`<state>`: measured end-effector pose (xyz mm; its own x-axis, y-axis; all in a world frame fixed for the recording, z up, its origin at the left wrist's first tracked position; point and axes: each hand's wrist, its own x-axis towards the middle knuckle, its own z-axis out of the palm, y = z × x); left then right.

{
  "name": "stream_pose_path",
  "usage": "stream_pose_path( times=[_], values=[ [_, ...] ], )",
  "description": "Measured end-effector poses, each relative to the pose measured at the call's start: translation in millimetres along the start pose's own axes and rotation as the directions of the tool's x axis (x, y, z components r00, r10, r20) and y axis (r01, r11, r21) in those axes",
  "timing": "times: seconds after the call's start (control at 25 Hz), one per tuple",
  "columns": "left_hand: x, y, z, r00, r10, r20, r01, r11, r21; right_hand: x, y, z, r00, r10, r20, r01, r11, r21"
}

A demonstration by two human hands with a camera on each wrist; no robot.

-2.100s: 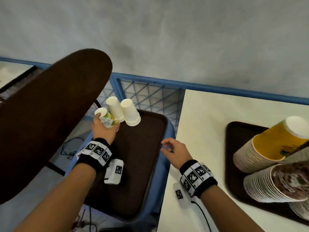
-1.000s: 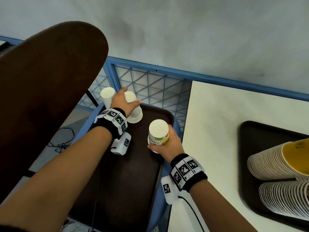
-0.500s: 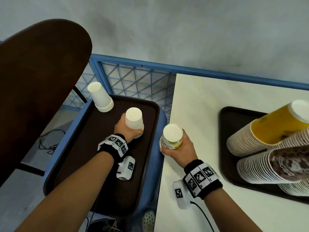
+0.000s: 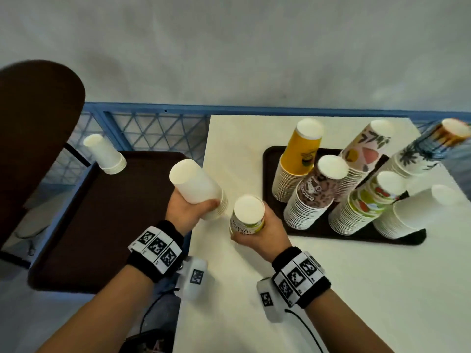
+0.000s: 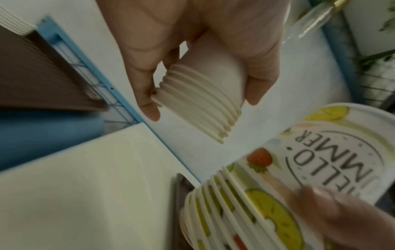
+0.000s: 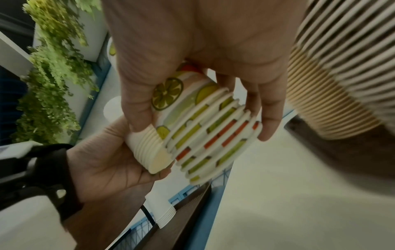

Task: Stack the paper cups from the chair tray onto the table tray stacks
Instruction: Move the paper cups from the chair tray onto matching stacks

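My left hand (image 4: pixel 190 210) grips a short stack of plain white cups (image 4: pixel 197 187) (image 5: pixel 205 101), held upside down above the gap between chair and table. My right hand (image 4: pixel 257 233) grips a small stack of fruit-print cups (image 4: pixel 248 216) (image 6: pixel 198 125) over the table's left part. One more white cup stack (image 4: pixel 107 155) stands at the far corner of the brown chair tray (image 4: pixel 102 225). On the brown table tray (image 4: pixel 331 231) stand several tall stacks: yellow (image 4: pixel 297 161), brown-patterned (image 4: pixel 314 192), pink-patterned (image 4: pixel 362 159), fruit-print (image 4: pixel 367 203), plain white (image 4: pixel 413 215).
The white table (image 4: pixel 305 289) lies right of the blue chair. The dark chair back (image 4: pixel 33 138) rises at the left. A blue mesh fence (image 4: pixel 153 128) runs behind, below a grey wall. A leaf-print stack (image 4: pixel 423 151) leans at the tray's far right.
My left hand lifted the white cup stack off the chair tray and carried it right. My right hand moved the fruit-print stack further over the table. The view swung toward the table tray.
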<state>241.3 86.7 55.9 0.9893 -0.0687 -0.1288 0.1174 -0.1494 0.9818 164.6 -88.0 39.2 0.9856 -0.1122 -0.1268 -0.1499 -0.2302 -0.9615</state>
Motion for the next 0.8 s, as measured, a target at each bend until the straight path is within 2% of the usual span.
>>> stream_pose_path(
  times=[0.12, 0.2, 0.28, 0.4, 0.44, 0.52, 0.6, 0.64, 0.72, 0.8],
  values=[
    [-38, 15, 54, 0.998, -0.007, 0.064, 0.01, 0.999, -0.047, -44, -3, -56, 0.996, -0.063, -0.056, 0.065, 0.997, 0.043],
    [-63, 27, 88, 0.99, -0.003, 0.142, 0.012, 0.998, -0.063, -67, -6, -98, 0.976, -0.109, -0.187, 0.121, 0.991, 0.055],
    [-78, 34, 116, 0.975, 0.013, 0.22, -0.004, 0.999, -0.039, -77, -11, -137, 0.926, -0.164, -0.34, 0.188, 0.981, 0.04],
    [-97, 44, 158, 0.959, 0.032, 0.28, -0.022, 0.999, -0.04, -77, -27, -192, 0.817, -0.213, -0.537, 0.274, 0.961, 0.036],
    [-101, 48, 169, 0.958, 0.039, 0.283, -0.029, 0.999, -0.041, -73, -35, -206, 0.784, -0.222, -0.58, 0.297, 0.954, 0.037],
    [-109, 60, 188, 0.958, 0.059, 0.282, -0.047, 0.998, -0.048, -61, -44, -225, 0.751, -0.232, -0.618, 0.333, 0.941, 0.052],
    [-112, 69, 199, 0.958, 0.076, 0.275, -0.061, 0.996, -0.063, -44, -40, -235, 0.77, -0.23, -0.595, 0.32, 0.946, 0.049],
    [-113, 71, 204, 0.962, 0.087, 0.26, -0.071, 0.995, -0.072, -36, -32, -238, 0.804, -0.202, -0.56, 0.268, 0.963, 0.037],
    [-114, 73, 210, 0.966, 0.113, 0.233, -0.096, 0.992, -0.084, -22, -2, -235, 0.885, -0.077, -0.459, 0.069, 0.997, -0.034],
    [-114, 73, 217, 0.966, 0.122, 0.23, -0.103, 0.99, -0.093, -14, 25, -229, 0.929, 0.049, -0.367, -0.08, 0.995, -0.068]
  ],
)
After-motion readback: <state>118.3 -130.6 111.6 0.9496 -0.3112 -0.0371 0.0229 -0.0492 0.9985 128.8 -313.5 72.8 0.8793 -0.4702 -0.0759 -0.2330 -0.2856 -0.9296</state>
